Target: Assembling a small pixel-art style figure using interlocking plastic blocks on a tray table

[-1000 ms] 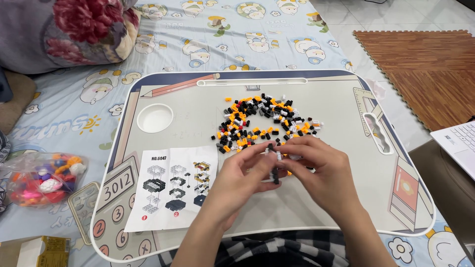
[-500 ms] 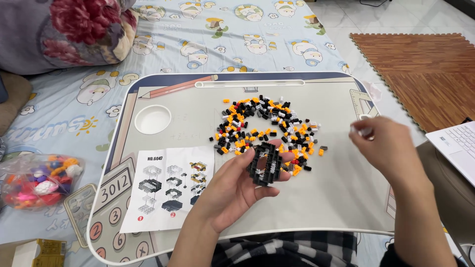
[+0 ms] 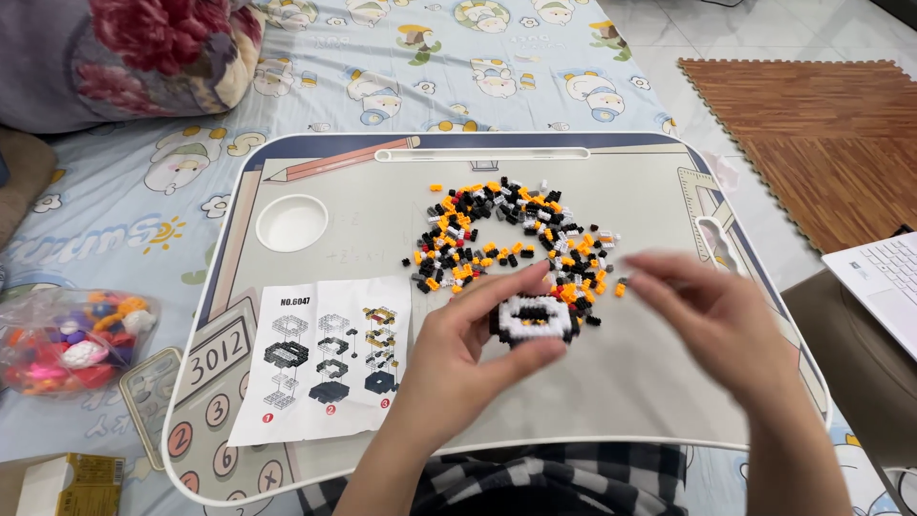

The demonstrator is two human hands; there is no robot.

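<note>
My left hand (image 3: 458,358) holds a small black-and-white block model (image 3: 535,320) over the lap tray (image 3: 659,401), gripping it between thumb and fingers. My right hand (image 3: 712,320) hovers blurred just to the right of the model, fingers spread, with nothing visible in it. Behind both hands lies a scattered pile of tiny black, orange, white and grey blocks (image 3: 506,229). A folded instruction sheet (image 3: 330,358) with printed build steps lies to the left of my left hand.
The tray has a round cup recess (image 3: 291,223) at its back left and a slot along the far edge. A clear bag of colourful pieces (image 3: 72,339) lies left on the cartoon-print sheet. A small yellow box (image 3: 72,483) sits bottom left, a laptop (image 3: 884,277) right.
My hands parted after working together on the model. The left hand turned the model so its white side shows. The right hand swung out right and has come back toward it.
</note>
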